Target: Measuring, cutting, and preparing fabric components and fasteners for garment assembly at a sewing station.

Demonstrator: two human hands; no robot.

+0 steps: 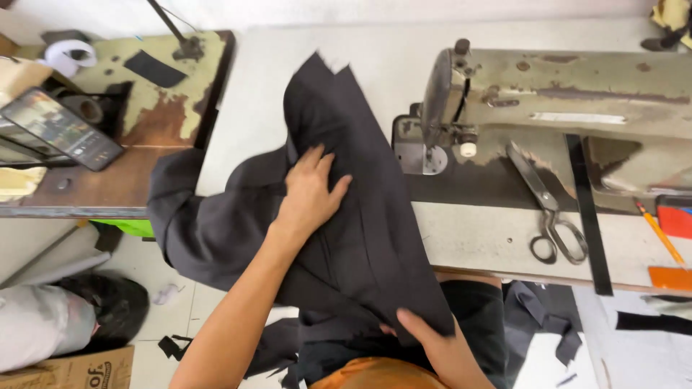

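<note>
A large piece of dark grey fabric [360,216] lies spread over the left part of a sewing table [476,238] and hangs off its left and near edges. My left hand [311,189] rests flat on the fabric's middle, fingers apart, pressing it down. My right hand [425,333] pinches the fabric's near lower corner at the table's front edge. An old pale green sewing machine [548,101] stands to the right of the fabric, its needle area [431,155] just beside the cloth.
Scissors [548,216], a black ruler [587,209], a pencil [659,230] and orange chalk pieces [667,277] lie at the right. A rusty side table [166,115] at the left holds a phone [61,130] and a tape roll [71,54]. Fabric scraps [548,324] cover the floor.
</note>
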